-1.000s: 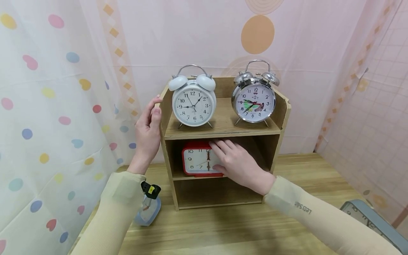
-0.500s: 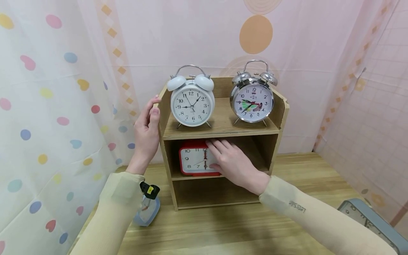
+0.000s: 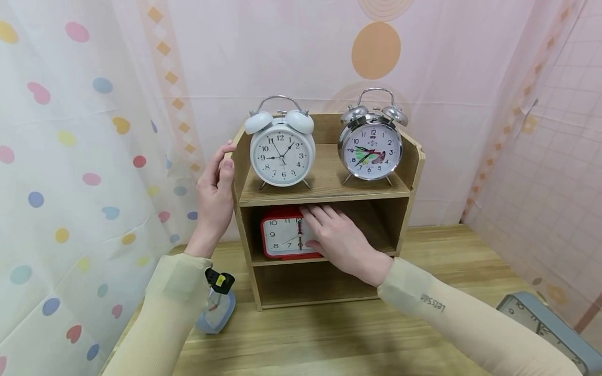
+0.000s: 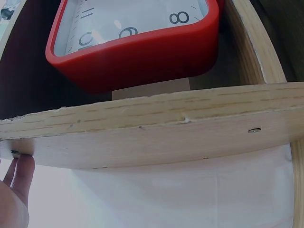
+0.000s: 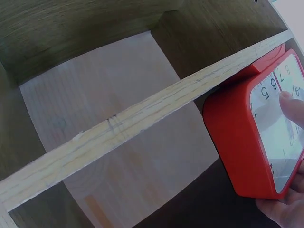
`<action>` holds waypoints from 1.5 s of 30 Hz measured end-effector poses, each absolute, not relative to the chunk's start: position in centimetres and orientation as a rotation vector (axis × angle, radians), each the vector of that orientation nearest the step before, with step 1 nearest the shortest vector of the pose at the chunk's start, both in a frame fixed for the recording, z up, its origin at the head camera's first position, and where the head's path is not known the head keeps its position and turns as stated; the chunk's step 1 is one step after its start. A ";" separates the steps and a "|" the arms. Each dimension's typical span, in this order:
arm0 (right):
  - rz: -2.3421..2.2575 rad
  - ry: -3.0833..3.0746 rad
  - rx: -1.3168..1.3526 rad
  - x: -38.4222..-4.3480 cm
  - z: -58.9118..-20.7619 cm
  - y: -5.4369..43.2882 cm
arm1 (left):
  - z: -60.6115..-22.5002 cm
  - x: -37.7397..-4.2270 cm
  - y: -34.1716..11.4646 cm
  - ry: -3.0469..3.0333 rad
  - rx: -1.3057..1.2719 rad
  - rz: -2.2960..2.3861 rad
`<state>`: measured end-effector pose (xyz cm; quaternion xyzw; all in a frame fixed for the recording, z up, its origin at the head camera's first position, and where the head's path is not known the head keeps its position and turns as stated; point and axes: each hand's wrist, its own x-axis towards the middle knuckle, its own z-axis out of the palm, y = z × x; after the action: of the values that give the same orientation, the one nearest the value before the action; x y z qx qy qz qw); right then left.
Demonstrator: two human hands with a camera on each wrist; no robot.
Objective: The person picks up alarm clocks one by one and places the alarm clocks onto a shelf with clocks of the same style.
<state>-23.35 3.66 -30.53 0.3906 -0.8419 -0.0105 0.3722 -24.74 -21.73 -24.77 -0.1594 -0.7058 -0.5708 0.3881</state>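
In the head view, a red rectangular clock (image 3: 284, 240) stands upright on the middle level of a small wooden shelf (image 3: 324, 196). My right hand (image 3: 336, 237) grips its right part, fingers over the top and thumb against the face. The right wrist view shows the thumb (image 5: 290, 105) on the dial of the red clock (image 5: 232, 142). My left hand (image 3: 216, 193) rests against the shelf's left side panel, near its upper front edge. In the left wrist view, fingertips (image 4: 23, 168) touch the panel's outer face (image 4: 156, 149).
A white twin-bell alarm clock (image 3: 282, 154) and a silver twin-bell alarm clock (image 3: 370, 149) stand on the top level. A light blue clock (image 3: 218, 316) sits on the table beside my left sleeve. At the right edge is a grey-blue clock (image 3: 550, 324). Curtains hang behind.
My right hand and the red clock have shifted slightly left along the middle level. My left hand stays on the side panel. The whole view has drifted a little.
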 end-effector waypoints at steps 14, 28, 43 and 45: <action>-0.029 -2.157 0.969 -23.8 -30.8 2.6 | -24.8 -24.7 -21.8 -1.804 -0.409 -1.432; -0.030 -2.190 0.975 -23.9 -30.8 1.7 | -24.7 -24.6 -21.7 -1.800 -0.414 -1.444; -0.050 -2.182 0.973 -23.9 -30.8 1.2 | -24.7 -24.8 -21.7 -1.800 -0.409 -1.445; -0.051 -2.180 0.969 -23.8 -30.8 1.1 | -24.7 -24.8 -21.7 -1.799 -0.405 -1.442</action>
<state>-23.83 1.12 -30.77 0.3775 -0.8492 -0.0199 0.3687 -24.80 -21.72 -24.73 -0.1592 -0.7077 -0.5673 0.3899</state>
